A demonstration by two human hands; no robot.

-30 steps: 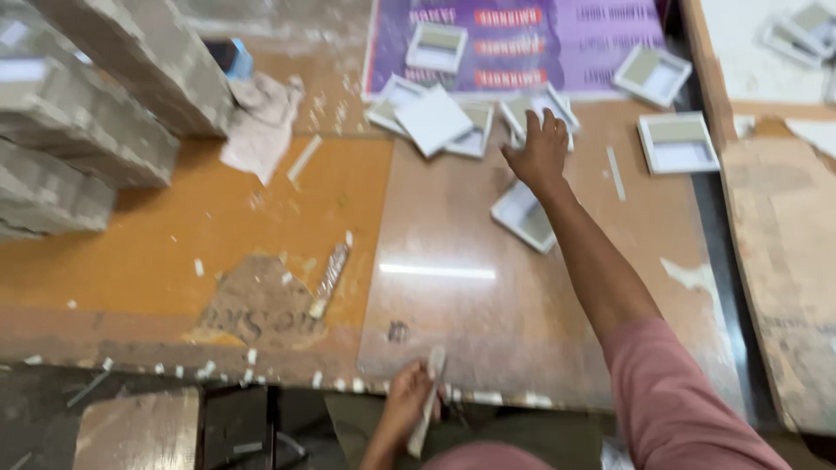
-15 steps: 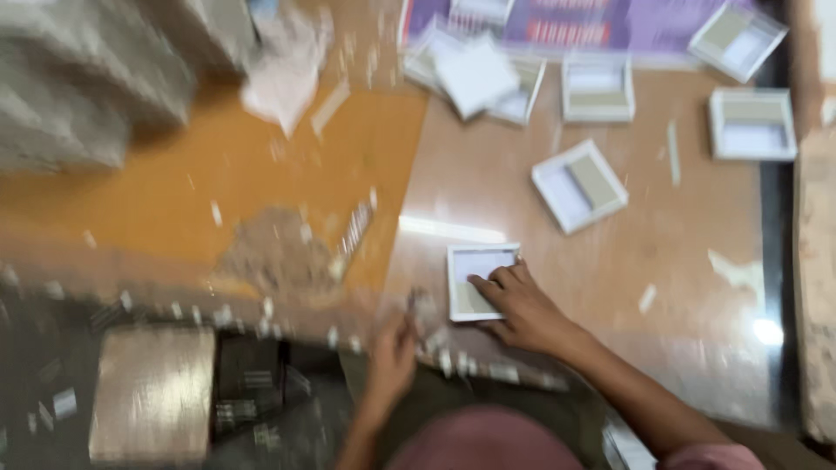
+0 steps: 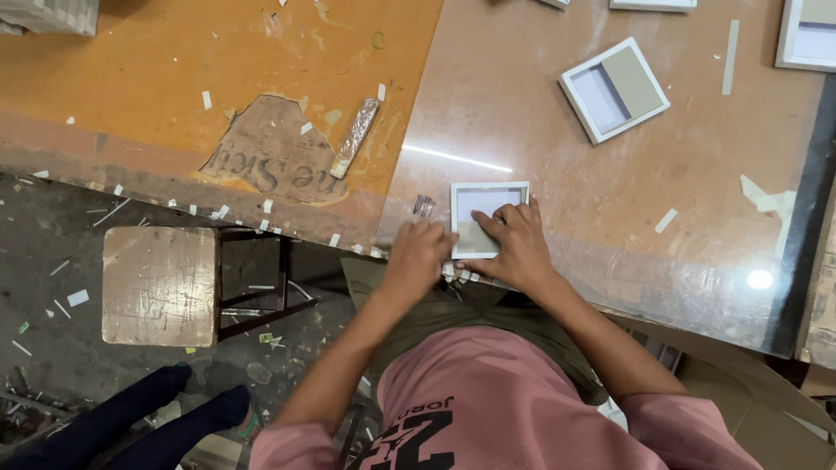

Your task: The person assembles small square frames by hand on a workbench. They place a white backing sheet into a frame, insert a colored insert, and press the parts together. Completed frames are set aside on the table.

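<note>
A small white square frame (image 3: pixel 484 205) with a grey insert lies at the table's near edge. My right hand (image 3: pixel 514 244) rests flat on it, fingers spread over the insert. My left hand (image 3: pixel 418 258) sits curled against the frame's left side at the table edge; whether it still grips the thin white strip seen before is hidden. A second white frame (image 3: pixel 614 89) with a grey card in it lies farther back on the brown table (image 3: pixel 557 148).
A silvery foil-wrapped stick (image 3: pixel 356 137) lies on the orange board (image 3: pixel 218 70) to the left, beside a torn paper patch. More frames sit at the top right edge. A wooden stool (image 3: pixel 159 285) stands below the table; another person's dark legs (image 3: pixel 131 418) are at bottom left.
My right hand reached out to the far frames, drew one white frame back to the near edge, and now presses on it. My left hand rose from below the edge to the frame's side.
</note>
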